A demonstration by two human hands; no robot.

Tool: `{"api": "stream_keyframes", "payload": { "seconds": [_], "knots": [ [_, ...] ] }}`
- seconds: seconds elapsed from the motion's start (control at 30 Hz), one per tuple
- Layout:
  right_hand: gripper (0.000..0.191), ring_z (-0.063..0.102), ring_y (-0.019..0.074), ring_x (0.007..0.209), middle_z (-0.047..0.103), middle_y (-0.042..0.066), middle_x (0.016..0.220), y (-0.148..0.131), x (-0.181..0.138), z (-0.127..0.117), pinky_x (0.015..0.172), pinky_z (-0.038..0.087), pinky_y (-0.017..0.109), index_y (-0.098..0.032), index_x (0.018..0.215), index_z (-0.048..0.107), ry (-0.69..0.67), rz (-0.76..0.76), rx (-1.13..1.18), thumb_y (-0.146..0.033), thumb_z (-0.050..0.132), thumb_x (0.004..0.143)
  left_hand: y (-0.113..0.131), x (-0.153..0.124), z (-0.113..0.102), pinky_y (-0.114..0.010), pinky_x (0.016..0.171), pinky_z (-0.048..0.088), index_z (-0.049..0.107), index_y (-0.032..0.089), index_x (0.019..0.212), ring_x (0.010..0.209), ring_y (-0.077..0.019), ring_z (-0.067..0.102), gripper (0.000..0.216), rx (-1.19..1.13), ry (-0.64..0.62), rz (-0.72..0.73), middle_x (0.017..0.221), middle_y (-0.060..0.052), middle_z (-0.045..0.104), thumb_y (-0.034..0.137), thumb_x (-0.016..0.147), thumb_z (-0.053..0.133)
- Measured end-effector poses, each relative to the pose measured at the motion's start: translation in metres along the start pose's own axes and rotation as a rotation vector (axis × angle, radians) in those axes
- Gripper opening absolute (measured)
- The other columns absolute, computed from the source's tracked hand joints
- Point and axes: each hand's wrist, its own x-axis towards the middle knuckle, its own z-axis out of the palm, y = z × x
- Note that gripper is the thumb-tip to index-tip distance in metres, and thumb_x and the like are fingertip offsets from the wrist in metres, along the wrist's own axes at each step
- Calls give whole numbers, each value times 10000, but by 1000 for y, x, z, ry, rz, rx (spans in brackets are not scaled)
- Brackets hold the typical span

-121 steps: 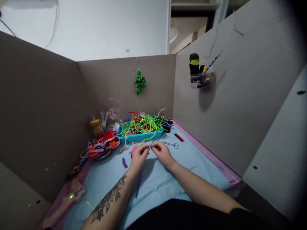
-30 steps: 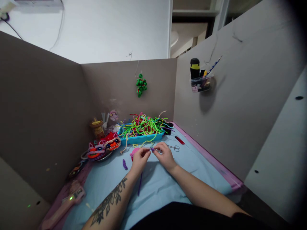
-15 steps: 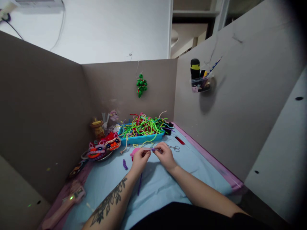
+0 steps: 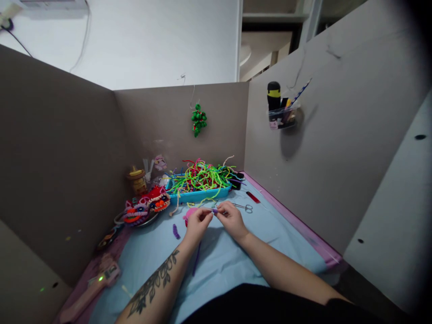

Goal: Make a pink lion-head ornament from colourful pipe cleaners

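Note:
My left hand [image 4: 196,224] and my right hand [image 4: 231,218] meet over the light blue mat [image 4: 236,252], fingertips pinched together on a purple pipe cleaner [image 4: 213,209]. Its long end hangs down under my left hand to the mat [image 4: 195,265]. A pink piece [image 4: 189,212] lies just behind my left hand, and a short purple coil [image 4: 175,231] rests to its left. Small scissors [image 4: 243,207] lie just beyond my right hand.
A blue tray [image 4: 199,195] heaped with coloured pipe cleaners stands at the back. Finished fuzzy figures sit on a plate [image 4: 143,207] at the left, with a pink glue gun [image 4: 91,288] near the front left. Cardboard walls enclose the desk; a clear cup of tools [image 4: 281,114] hangs on the right wall.
Both hands stay in the same place with only small finger shifts on the purple pipe cleaner. The view has tipped slightly since four seconds ago.

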Motion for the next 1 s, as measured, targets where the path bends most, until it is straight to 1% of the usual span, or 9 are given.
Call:
{"api": "stream_keyframes", "payload": {
  "seconds": [0.13,0.3,0.47,0.57,0.63,0.7,0.87,0.93,1.0],
  "knots": [
    [156,538,174,762,575,31,772,-1,0,-1,683,442,294,-204,628,500,11,-36,-73,-106,538,744,0,-1,2,-260,605,450,673,138,811,655,-155,591,229,-11,-11,5,725,-52,672,337,698,664],
    [162,541,183,790,563,34,781,-2,-3,-2,716,446,301,-220,659,472,-36,-95,-186,-79,487,736,5,-2,4,-262,564,453,696,142,769,625,-168,596,273,31,19,21,626,-40,652,405,704,659],
    [158,549,191,810,562,41,783,-1,-7,3,737,450,304,-220,685,472,-48,-103,-257,-70,475,732,9,-3,6,-255,560,460,682,152,677,632,-171,606,220,96,73,18,609,-35,647,365,718,644],
    [145,543,174,740,568,36,822,2,-9,6,693,461,298,-207,827,515,-50,-50,-248,-101,513,728,7,-3,5,-257,577,470,669,156,698,655,-168,614,176,110,89,48,684,-44,670,325,728,630],
    [283,542,159,710,579,41,891,4,-8,6,665,473,291,-197,993,506,-52,19,-201,-144,568,721,6,-3,4,-264,603,480,665,158,730,684,-169,622,148,115,100,81,758,-55,683,300,733,620],
    [378,549,152,710,585,52,939,5,-7,4,661,482,288,-192,1091,485,-58,59,-143,-175,594,730,4,-2,3,-271,626,486,663,162,759,708,-171,626,137,132,105,108,801,-61,684,287,742,611],
    [194,572,171,803,612,68,920,2,0,-3,706,476,296,-197,990,606,-163,-24,-83,-187,488,836,1,-2,2,-274,641,482,657,165,823,707,-164,612,130,181,76,168,824,-63,669,262,769,590],
    [186,571,177,810,619,59,854,2,2,-3,714,467,298,-198,913,630,-216,-49,-88,-202,450,869,1,-3,2,-274,651,477,658,165,830,711,-162,604,121,202,60,207,818,-61,660,247,770,591],
    [221,555,171,739,597,36,738,3,2,-3,674,453,286,-199,802,626,-273,-64,-108,-229,426,892,2,-4,2,-272,649,474,661,167,828,714,-162,598,114,218,46,228,813,-59,655,237,768,595]
  ]
}}
